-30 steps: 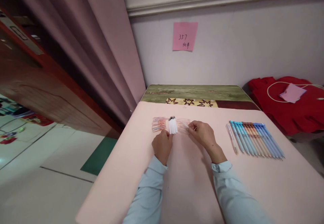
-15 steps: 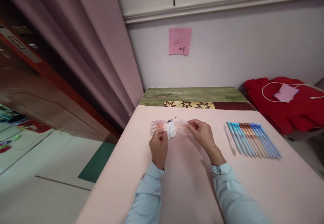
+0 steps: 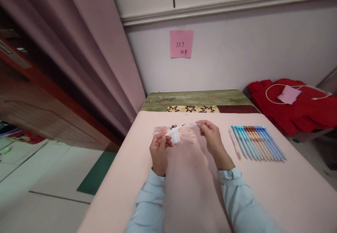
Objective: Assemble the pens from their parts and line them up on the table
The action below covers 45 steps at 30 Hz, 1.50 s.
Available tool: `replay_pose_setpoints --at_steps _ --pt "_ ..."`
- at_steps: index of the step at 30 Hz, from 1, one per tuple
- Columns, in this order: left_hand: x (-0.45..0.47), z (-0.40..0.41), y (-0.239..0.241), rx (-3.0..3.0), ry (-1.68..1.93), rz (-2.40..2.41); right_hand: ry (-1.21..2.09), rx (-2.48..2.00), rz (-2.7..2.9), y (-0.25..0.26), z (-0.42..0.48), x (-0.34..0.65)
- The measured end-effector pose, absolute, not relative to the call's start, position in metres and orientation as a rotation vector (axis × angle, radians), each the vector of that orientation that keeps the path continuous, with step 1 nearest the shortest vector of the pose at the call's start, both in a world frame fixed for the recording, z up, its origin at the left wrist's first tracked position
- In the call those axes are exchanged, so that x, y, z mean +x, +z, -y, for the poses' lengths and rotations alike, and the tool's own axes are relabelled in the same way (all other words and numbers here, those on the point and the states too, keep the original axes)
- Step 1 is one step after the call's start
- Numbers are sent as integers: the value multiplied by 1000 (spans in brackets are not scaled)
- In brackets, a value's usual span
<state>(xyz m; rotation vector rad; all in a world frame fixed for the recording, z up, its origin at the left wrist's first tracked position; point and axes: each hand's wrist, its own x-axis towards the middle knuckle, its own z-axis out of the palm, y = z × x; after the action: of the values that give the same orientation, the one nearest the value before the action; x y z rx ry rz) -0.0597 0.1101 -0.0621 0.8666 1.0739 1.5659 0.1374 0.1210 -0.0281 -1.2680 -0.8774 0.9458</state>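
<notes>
Pinched in my left hand is a slim white pen refill, its dark tip pointing up and to the right. Between the thumb and index finger of my right hand is a small clear tube-like piece, its open end facing the refill tip with a small gap. Under and between the hands lie several white refills with black ends, side by side. Translucent pinkish pen parts lie on both sides of them, partly behind my left hand.
Several pens in blue, brown and teal lie in a row on the right, beside a clear pen. The pale pink cloth covers the table. A red cloth with a white cable sits beyond the right edge; a curtain hangs left.
My left hand has tilted the refill flatter, so its tip now points more to the right. My right hand has brought the clear piece level with the tip. The view has shifted slightly.
</notes>
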Motion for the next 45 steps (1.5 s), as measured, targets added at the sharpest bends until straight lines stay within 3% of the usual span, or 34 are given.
replay_pose_setpoints --at_steps 12,22,27,34,38,45 --pt "-58 -108 -60 915 1530 -1052 999 -1286 949 -27 -120 135" --pt "-61 -109 -56 784 1667 -1038 1383 -1224 1336 -31 -112 129" --pt "-58 -107 -60 920 1568 -1121 1413 -1231 1577 -36 -109 121" --pt "-101 -117 -66 1303 1754 -1725 1285 -1256 1385 -36 -112 123" --pt "-114 -119 -70 1725 1465 -2000 1263 -1201 1223 -37 -113 123" --pt "-106 -119 -78 1843 1017 -2217 1229 -1207 1090 -41 -116 125"
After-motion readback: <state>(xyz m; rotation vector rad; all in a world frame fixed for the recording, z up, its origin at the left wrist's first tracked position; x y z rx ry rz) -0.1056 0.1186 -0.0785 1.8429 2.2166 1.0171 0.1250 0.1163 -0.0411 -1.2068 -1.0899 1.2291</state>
